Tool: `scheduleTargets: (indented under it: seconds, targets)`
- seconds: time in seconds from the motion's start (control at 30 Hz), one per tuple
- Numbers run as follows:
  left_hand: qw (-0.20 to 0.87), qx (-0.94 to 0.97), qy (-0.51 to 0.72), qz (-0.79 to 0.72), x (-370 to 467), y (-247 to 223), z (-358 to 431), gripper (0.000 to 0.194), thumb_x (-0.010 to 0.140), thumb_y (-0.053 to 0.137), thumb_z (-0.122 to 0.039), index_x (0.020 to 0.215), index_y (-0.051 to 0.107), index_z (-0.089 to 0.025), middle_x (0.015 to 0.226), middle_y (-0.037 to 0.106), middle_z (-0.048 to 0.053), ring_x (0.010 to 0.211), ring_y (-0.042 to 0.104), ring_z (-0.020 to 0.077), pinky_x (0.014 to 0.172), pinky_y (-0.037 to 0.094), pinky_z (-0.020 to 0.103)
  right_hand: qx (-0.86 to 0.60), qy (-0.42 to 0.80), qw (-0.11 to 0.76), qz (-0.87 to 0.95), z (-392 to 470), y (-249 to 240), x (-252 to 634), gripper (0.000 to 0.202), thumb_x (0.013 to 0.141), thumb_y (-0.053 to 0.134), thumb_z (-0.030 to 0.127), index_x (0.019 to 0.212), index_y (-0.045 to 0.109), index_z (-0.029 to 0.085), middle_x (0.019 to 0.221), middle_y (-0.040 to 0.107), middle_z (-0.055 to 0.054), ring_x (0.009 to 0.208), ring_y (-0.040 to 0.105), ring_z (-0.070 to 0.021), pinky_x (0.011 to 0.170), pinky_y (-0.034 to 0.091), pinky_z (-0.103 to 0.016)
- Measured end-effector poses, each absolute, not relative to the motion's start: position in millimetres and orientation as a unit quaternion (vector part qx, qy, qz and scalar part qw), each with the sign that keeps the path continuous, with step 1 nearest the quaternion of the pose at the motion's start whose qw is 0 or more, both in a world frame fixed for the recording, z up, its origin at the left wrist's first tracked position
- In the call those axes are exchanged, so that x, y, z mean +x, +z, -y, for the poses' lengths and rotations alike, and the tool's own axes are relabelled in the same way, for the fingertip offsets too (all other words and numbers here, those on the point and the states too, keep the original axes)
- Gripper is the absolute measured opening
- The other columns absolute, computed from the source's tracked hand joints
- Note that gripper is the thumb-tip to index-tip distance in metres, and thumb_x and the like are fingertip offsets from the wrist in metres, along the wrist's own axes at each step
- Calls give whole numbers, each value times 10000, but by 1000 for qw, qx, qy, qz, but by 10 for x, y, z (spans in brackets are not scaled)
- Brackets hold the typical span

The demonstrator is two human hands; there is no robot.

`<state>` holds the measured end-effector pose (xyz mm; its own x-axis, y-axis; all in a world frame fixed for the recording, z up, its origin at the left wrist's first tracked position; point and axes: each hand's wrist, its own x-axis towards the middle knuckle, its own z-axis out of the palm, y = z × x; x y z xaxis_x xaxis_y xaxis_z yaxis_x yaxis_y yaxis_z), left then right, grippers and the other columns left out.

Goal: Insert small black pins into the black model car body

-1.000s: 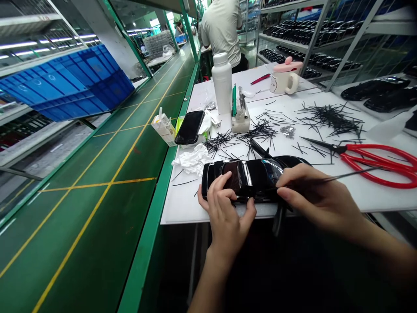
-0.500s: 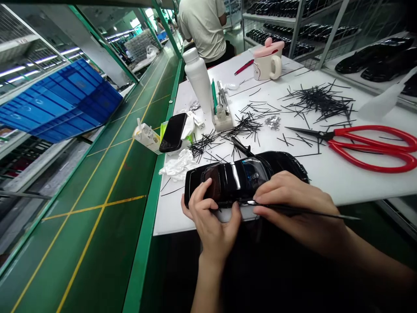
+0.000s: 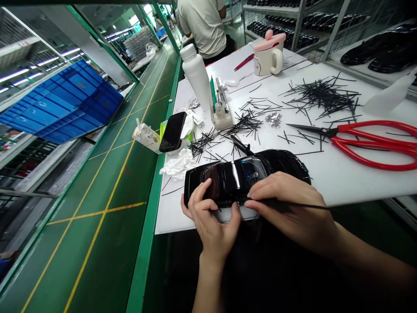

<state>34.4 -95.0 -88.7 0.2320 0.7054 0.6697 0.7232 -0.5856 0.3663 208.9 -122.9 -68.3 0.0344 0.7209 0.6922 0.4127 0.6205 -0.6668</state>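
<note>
Working near the table edge (image 3: 172,229), left fingers (image 3: 202,188) grip the car (image 3: 230,176), right fingers (image 3: 265,185) seemingly a strip (image 3: 309,205).

The car (image 3: 233,174) was glossy black, the scissors (image 3: 374,141) had red handles, the mug (image 3: 267,58) was cream with pink lid, and the belt (image 3: 107,191) was green with yellow lines.

Your left hand (image 3: 213,224) is pointing toward 12 o'clock, thumb and fingers curving; your right hand (image 3: 288,206) is pinching toward 10 o'clock.
</note>
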Motion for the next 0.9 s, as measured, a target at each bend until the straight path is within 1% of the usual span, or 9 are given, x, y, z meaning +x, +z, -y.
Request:
scheduleTargets:
  seconds: [0.13, 0.23, 0.43, 0.63, 0.8, 0.9]
  targets:
    - [5, -784, -423, 454, 343, -887, 957, 364, 788, 689, -221, 876, 336, -250, 1249, 601, 149, 1182, 532, 287, 984, 347, 526, -422, 129, 585, 680, 1234, -679, 2083, 93, 883, 664, 118, 856, 615, 192, 778, 718, -42, 704, 674, -175, 646, 491, -323]
    - [11, -785, -421, 454, 336, -890, 960, 367, 788, 696, -238, 875, 339, -250, 1255, 604, 152, 1177, 545, 289, 1021, 317, 545, -424, 131, 587, 678, 1236, -678, 2083, 108, 882, 652, 99, 853, 610, 193, 772, 713, -40, 690, 669, -172, 638, 491, -322]
    - [10, -786, -419, 455, 334, -886, 963, 371, 781, 698, -221, 871, 339, -245, 1249, 610, 158, 1167, 560, 290, 1059, 266, 578, -426, 135, 585, 677, 1237, -674, 2088, 103, 877, 651, 98, 856, 611, 191, 776, 711, -48, 677, 661, -172, 632, 494, -323]
    - [15, -785, -420, 456, 344, -888, 965, 366, 785, 697, -215, 870, 343, -243, 1244, 613, 159, 1181, 545, 286, 1027, 313, 543, -428, 129, 586, 676, 1233, -666, 2087, 108, 872, 656, 101, 842, 610, 194, 766, 708, -41, 669, 656, -168, 628, 503, -318]
    - [18, -783, -418, 460, 346, -889, 963, 351, 797, 682, -240, 867, 339, -249, 1247, 615, 155, 1168, 558, 287, 1042, 302, 556, -435, 168, 598, 652, 1249, -666, 2129, 96, 865, 654, 111, 839, 617, 196, 771, 684, -38, 707, 653, -166, 644, 538, -299]
    - [19, -783, -422, 456, 349, -894, 963, 353, 792, 684, -232, 866, 339, -248, 1239, 621, 161, 1166, 563, 291, 1061, 277, 576, -434, 180, 578, 667, 1255, -667, 2187, 89, 866, 660, 121, 845, 617, 195, 781, 675, -37, 732, 650, -165, 661, 537, -289]
